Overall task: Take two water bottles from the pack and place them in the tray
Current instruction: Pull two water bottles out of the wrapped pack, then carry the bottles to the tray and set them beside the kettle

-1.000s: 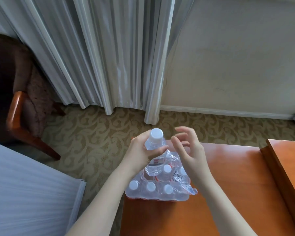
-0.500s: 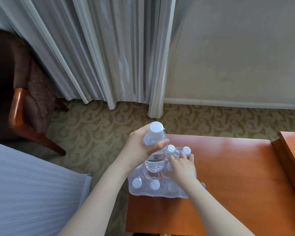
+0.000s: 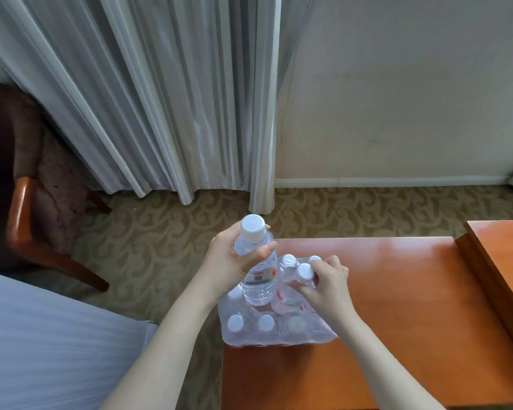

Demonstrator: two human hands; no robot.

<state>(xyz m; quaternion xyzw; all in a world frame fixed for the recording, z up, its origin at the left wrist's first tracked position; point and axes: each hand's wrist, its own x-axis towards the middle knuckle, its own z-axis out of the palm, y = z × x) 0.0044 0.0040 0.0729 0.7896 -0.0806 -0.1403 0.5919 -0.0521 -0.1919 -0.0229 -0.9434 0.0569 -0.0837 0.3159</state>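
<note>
A shrink-wrapped pack of water bottles (image 3: 267, 328) with white caps stands at the left end of the orange wooden table (image 3: 397, 291). My left hand (image 3: 231, 261) grips a clear water bottle (image 3: 256, 276) around its shoulder and holds it upright above the pack. My right hand (image 3: 326, 282) is closed around the neck of a second bottle (image 3: 290, 294), which is tilted and partly lifted out of the torn wrap. No tray is in view.
A raised wooden ledge (image 3: 504, 261) borders the table on the right. A white bed (image 3: 51, 350) lies at the lower left and a wooden armchair (image 3: 27, 208) at the left. Grey curtains (image 3: 160, 99) hang over patterned carpet (image 3: 148, 247) behind.
My right hand went down into the pack, closed on a second bottle and began lifting it. My left hand kept the first bottle held above the pack.
</note>
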